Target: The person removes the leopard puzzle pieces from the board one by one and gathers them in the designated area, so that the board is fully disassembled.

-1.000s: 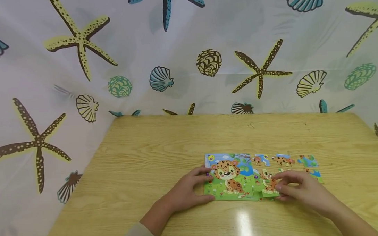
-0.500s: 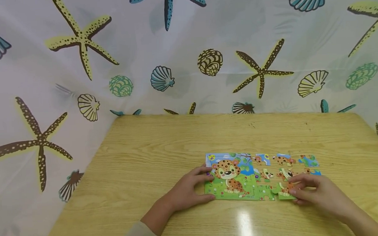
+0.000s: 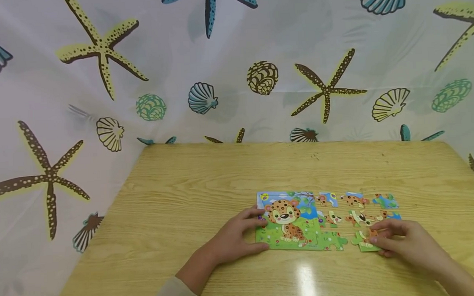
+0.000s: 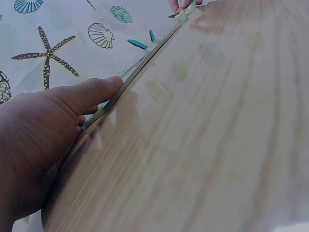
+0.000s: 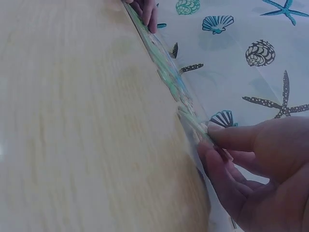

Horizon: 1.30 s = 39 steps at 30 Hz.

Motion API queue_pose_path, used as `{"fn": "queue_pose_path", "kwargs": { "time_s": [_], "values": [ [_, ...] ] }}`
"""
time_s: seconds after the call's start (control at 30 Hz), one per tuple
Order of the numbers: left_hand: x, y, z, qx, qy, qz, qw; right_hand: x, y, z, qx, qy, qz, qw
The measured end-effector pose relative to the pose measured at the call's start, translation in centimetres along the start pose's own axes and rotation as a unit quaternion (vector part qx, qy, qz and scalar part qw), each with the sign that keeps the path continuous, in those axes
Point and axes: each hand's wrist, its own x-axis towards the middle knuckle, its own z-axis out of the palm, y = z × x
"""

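Observation:
In the head view, a leopard-cub puzzle board (image 3: 289, 237) lies on the wooden table. My left hand (image 3: 230, 239) rests at the board's left side, fingertips over that edge and thumb on the near left corner. My right hand (image 3: 409, 244) pinches a puzzle piece (image 3: 366, 244) printed with green grass and cream paws, thumb against fingers. In the right wrist view the piece (image 5: 195, 126) is seen edge-on and tilted. To its left, a green puzzle piece (image 3: 331, 240) lies against the board's right edge. Behind it, a piece with the cub's face (image 3: 358, 218) lies partly beside my fingers.
Several more puzzle pieces lie in rows right of the board, including an ear piece (image 3: 354, 200) and a blue-and-green leaf piece (image 3: 385, 201). The table (image 3: 191, 180) ends at a white curtain (image 3: 233, 52) printed with starfish and shells.
My right hand has moved right with the pinched piece, from near the board's right edge, uncovering the green piece and the face pieces. My left hand has stayed on the board.

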Motion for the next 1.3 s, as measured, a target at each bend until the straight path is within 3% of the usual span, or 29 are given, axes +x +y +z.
{"fn": "queue_pose_path", "kwargs": {
  "time_s": [0.2, 0.4, 0.53, 1.03, 1.3],
  "values": [
    [0.0, 0.2, -0.1, -0.006, -0.001, -0.002, 1.0, 0.0, -0.7, 0.9, -0.139, 0.064, -0.02, 0.988],
    [-0.1, 0.1, 0.0, -0.001, -0.003, -0.006, 1.0, -0.2, -0.9, 1.3, -0.201, 0.085, 0.002, 0.976],
    [-0.1, 0.1, 0.1, -0.003, -0.001, 0.0, 1.0, -0.2, -1.3, 1.5, -0.218, 0.097, -0.013, 0.971],
    [0.2, -0.3, 0.2, 0.007, 0.0, 0.001, 1.0, 1.3, -4.5, 3.2, -0.122, 0.046, -0.055, 0.99],
    [0.0, 0.2, -0.1, 0.002, -0.001, -0.003, 1.0, 2.6, -6.2, 5.0, -0.067, -0.051, -0.086, 0.993]
  ]
}}
